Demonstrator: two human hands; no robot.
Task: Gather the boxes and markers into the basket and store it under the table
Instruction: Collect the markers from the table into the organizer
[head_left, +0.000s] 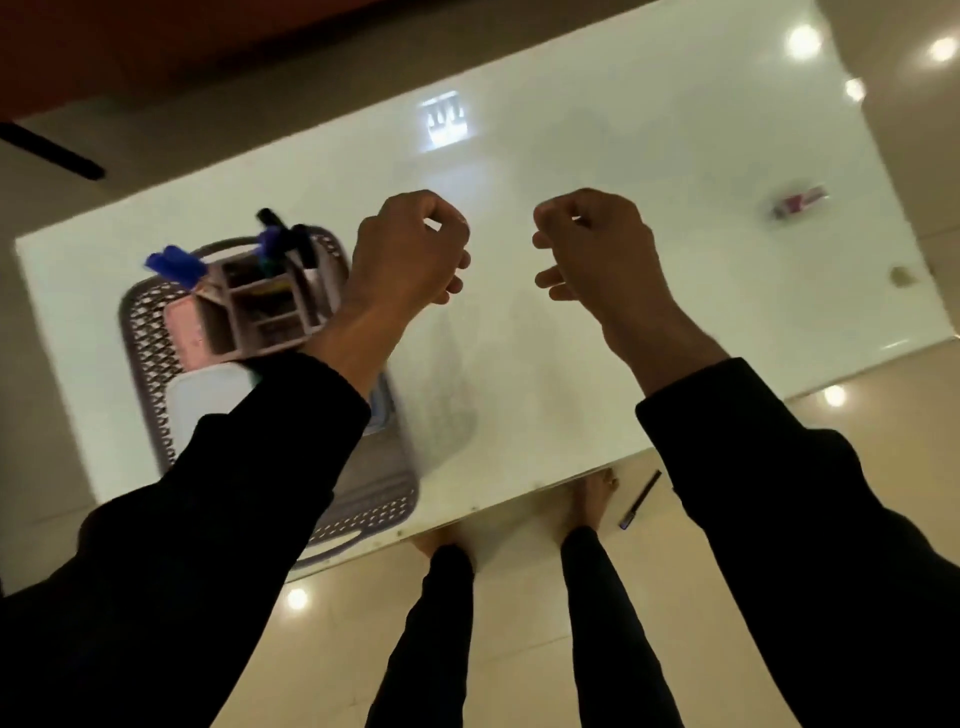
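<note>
A grey lattice basket (150, 332) stands on the left part of the glossy white table (649, 156). Inside it are a pinkish compartment box (260, 312), a pale flat box (208, 395), blue markers (174, 265) and dark markers (283, 234) sticking up. My left hand (410, 249) hovers just right of the basket, fingers curled, holding nothing. My right hand (592, 244) hangs over the table's middle, also curled and holding nothing. My left sleeve hides the basket's near part.
A small red and white item (800, 201), blurred, lies on the table at the right, with a tiny roundish object (901, 275) near the right edge. A dark marker (640, 500) lies on the tiled floor beside my bare right foot (597, 493).
</note>
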